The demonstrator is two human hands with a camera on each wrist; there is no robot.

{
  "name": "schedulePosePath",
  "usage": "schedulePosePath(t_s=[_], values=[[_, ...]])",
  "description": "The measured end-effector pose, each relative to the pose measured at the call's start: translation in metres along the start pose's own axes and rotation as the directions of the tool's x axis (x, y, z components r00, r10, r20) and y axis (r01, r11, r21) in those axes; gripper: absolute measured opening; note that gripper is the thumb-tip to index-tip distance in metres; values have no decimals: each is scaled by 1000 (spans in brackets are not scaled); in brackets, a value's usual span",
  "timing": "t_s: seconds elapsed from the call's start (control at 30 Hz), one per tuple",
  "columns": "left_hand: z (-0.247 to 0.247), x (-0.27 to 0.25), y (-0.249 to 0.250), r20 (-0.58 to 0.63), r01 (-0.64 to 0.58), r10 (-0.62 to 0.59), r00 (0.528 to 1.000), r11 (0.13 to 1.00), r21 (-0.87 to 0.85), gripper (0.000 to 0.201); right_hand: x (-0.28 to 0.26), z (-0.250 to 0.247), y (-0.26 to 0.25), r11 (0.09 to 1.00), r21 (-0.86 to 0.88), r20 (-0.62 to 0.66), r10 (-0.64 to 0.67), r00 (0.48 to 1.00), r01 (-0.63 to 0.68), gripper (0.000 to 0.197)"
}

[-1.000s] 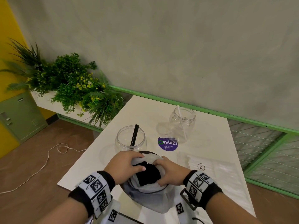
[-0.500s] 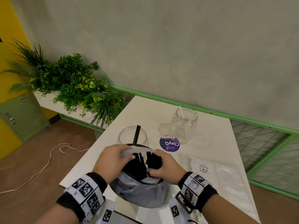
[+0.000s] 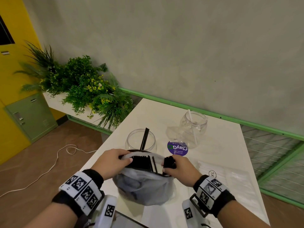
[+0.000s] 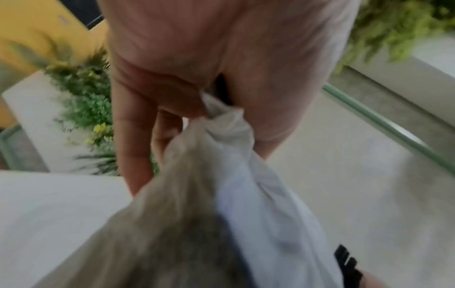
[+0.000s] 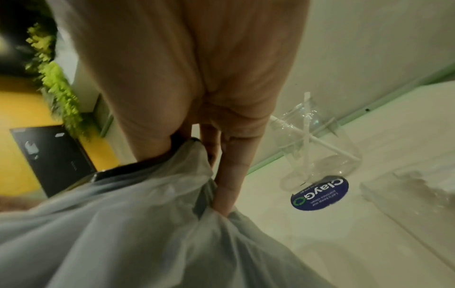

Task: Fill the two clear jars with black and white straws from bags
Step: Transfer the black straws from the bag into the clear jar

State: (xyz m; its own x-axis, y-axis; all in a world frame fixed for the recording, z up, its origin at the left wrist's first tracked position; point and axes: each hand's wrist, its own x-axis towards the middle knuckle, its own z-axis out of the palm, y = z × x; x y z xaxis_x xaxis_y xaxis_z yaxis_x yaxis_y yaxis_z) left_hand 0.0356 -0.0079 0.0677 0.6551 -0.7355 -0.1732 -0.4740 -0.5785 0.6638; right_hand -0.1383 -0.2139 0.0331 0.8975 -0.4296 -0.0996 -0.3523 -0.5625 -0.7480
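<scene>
Left hand (image 3: 113, 162) pinches the bag (image 3: 144, 186) rim; opposite it, right hand (image 3: 179, 168) clamps black straws (image 3: 169, 162) at the bag mouth.

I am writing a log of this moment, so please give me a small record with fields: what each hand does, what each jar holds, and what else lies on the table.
left hand: left hand pinches the rim of the plastic bag, holding it open
right hand: right hand grips a bundle of black straws at the bag mouth
near jar: near jar holds a few black straws, upright, leaning
far jar: far jar holds white straws
table: white table also bears a round purple sticker and a clear bag of white straws
</scene>
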Motion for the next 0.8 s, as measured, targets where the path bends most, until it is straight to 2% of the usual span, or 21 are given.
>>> schedulePosePath(t_s=[0.1, 0.2, 0.33, 0.43, 0.5, 0.6, 0.67, 0.73, 0.8], values=[[3, 0, -1, -21, 23, -26, 999, 988, -153, 28, 0, -1, 7, 999, 24, -48, 42, 998, -41, 25], [10, 2, -2, 21, 78, -76, 997, 948, -308, 20, -1, 5, 13, 995, -62, -21, 72, 997, -73, 22], [13, 3, 4, 127, 218, -177, 976, 815, -537, 15, -3, 12, 14, 999, -6, 12, 43, 999, -43, 17], [14, 5, 3, 156, 259, -207, 966, 781, -568, 26, -4, 11, 16, 1000, -16, 3, 16, 1000, -16, 15], [16, 7, 1, 156, 271, -222, 962, 771, -576, 33, -3, 11, 17, 1000, -5, 7, -2, 1000, 2, 25], [23, 9, -2, 215, 345, -271, 938, 689, -637, 40, -4, 12, 18, 1000, -4, 10, -18, 1000, 18, 30], [28, 10, -4, 236, 369, -285, 929, 662, -652, 34, -5, 13, 20, 999, -9, 22, -42, 999, 42, 30], [31, 11, -5, 235, 365, -280, 931, 657, -660, 24, -7, 14, 20, 998, -13, 17, -68, 998, 68, 42], [33, 11, -4, 243, 358, -264, 933, 654, -666, 25, -11, 15, 13, 987, -72, -62, -149, 987, 144, 53]])
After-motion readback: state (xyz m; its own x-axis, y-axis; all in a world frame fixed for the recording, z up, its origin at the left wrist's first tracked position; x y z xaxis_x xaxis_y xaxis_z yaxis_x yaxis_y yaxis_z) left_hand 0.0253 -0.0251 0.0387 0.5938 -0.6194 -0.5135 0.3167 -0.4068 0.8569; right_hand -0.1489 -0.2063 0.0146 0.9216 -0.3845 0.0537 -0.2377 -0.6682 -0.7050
